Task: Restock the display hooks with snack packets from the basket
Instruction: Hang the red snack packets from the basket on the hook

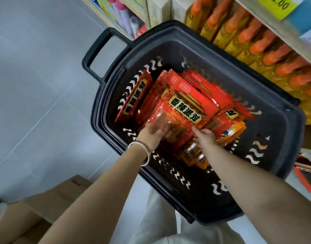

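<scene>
Black plastic basket [200,43] at frame centre, walls perforated, handle [93,50] at upper left. Red snack packets [186,103] lie overlapping inside, tilted. Orange packets [228,132] lie beneath at lower right.

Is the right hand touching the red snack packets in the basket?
Touching. Head view: the right hand rests its thumb on the red snack packets, no gap.

Basket [204,50] open above; packets [184,104] fill its middle; bottles [246,37] crowd one rim.

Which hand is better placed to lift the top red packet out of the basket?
Probably the right hand: its thumb lies on a near corner of the top red packet, fingers hidden. The left hand is blurred over the clear window.
</scene>
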The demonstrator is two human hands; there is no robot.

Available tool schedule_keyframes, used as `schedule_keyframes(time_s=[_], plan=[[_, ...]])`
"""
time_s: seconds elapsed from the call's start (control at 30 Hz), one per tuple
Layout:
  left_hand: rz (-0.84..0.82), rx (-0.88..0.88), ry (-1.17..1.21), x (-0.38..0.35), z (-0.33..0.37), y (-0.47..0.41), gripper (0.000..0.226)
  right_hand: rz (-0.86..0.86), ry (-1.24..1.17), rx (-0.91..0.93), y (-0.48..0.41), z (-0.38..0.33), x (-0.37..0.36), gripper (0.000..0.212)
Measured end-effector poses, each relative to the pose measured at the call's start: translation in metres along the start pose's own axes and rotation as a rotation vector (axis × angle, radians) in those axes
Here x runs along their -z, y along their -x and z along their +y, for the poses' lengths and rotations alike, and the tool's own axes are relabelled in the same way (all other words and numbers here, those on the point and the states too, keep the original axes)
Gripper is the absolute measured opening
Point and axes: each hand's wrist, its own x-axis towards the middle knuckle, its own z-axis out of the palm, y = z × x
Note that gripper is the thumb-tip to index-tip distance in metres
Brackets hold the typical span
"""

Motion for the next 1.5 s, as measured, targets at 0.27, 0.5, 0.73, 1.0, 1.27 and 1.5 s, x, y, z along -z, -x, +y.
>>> schedule_keyframes(time_s=[0.27,0.5,0.73,1.0,1.27,1.5], plan=[[0.066,-0.026,-0.005,-0.002,-0.001,-0.002,0.03,0.076,0.009,0.2,0.027,-0.005,0.02,0.033],[0.067,-0.049,0.075,-0.003,0.003,0.005,0.046,0.13,0.046,0.449,0.082,-0.029,0.048,0.028],[-0.094,-0.074,0.2,0.012,0.033,0.015,0.047,-0.151,-0.417,0.106,0.101,-0.057,0.042,0.018],[0.23,-0.078,-0.153,0.043,0.027,0.009,0.027,-0.149,-0.264,0.017,0.073,-0.058,0.019,0.02],[0.332,-0.071,-0.237,0.044,0.004,-0.001,0.025,0.048,0.019,-0.081,0.016,-0.055,-0.017,0.066],[0.401,-0.157,-0.588,0.033,-0.006,0.002,0.034,0.158,-0.078,-0.05,0.007,-0.048,-0.019,0.035]])
